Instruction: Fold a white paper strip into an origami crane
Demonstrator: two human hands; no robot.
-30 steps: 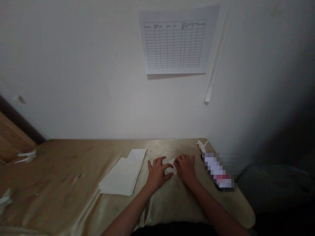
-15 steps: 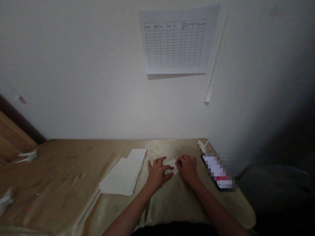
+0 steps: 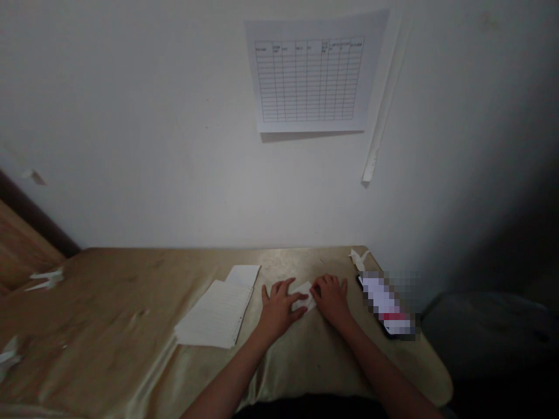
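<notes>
A small folded white paper (image 3: 304, 295) lies on the table's tan cloth (image 3: 131, 337) between my two hands. My left hand (image 3: 278, 307) rests on its left side, fingers spread and thumb pressed along its lower edge. My right hand (image 3: 331, 297) covers the paper's right edge with curled fingers pressing down on it. Most of the paper is hidden beneath the fingers.
A stack of lined loose-leaf sheets (image 3: 216, 313) lies left of my hands. A phone (image 3: 386, 305) sits to the right near the table edge, with a small folded paper figure (image 3: 358, 258) behind it. More folded white paper pieces (image 3: 43, 279) lie far left. A table chart (image 3: 309, 78) hangs on the wall.
Both hands stay on the folded paper with only slight finger shifts; the paper shows a little more between them than a second ago.
</notes>
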